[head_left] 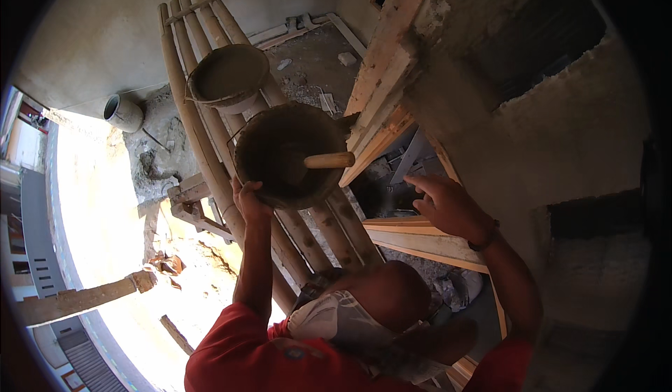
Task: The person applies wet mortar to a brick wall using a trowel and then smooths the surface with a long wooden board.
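Observation:
My left hand (250,200) grips the near rim of a dark, mortar-crusted bucket (255,136), fingers curled over its edge. Inside that bucket lies a trowel, its rounded wooden handle (329,160) leaning toward the right rim; its blade is dim in the shade. My right hand (451,210) is raised to the right of the bucket, holding nothing, index finger stretched out and the others partly bent. It hovers near a wooden frame (406,222) without clearly touching it. Just beyond the first bucket stands a second bucket (229,77) with grey contents.
Both buckets rest on a platform of bamboo poles (308,241). Wooden boards (385,63) and a rough plastered wall (560,147) rise close on the right. A grey cylindrical container (124,113) lies on the rubble-strewn ground at left. A timber beam (91,299) crosses the lower left.

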The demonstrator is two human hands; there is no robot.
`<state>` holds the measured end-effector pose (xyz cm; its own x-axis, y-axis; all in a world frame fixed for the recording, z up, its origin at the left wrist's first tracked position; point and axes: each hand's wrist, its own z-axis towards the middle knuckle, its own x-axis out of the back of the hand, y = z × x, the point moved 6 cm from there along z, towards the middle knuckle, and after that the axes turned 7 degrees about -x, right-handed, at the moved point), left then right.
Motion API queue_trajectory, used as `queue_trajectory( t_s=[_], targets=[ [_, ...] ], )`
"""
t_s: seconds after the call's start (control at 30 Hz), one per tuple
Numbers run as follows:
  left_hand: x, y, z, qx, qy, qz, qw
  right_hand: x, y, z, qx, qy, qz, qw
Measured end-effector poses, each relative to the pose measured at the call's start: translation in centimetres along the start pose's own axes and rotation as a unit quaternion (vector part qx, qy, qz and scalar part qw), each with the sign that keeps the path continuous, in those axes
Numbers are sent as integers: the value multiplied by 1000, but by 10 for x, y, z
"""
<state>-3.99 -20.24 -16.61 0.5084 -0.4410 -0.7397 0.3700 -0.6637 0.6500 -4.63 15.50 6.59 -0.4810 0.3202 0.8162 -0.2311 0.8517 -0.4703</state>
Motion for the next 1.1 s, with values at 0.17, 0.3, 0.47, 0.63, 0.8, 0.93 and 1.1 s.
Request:
queue_trajectory(
  t_s=[0.17,0.3,0.47,0.63,0.8,0.93,1.1],
  targets=[
    [29,-40,17,-49,86,101,990,-17,82,-103,-130,59,61,988],
    [32,-46,-4,-56,-6,357,932,-19,110,-185,-156,183,145,960],
    [37,-40,-8,-260,-162,804,510,-24,108,-263,-184,317,210,906],
    [59,-57,46,-262,-260,828,423,-49,91,-338,-216,474,216,826],
    [40,-58,44,-160,-228,706,651,-49,57,-407,-202,646,126,725],
    [28,-69,21,-108,-276,697,653,-47,-13,-507,-78,819,-104,559],
    [24,-105,-25,29,-357,672,648,-38,-84,-629,-379,748,-462,289]
  ],
)
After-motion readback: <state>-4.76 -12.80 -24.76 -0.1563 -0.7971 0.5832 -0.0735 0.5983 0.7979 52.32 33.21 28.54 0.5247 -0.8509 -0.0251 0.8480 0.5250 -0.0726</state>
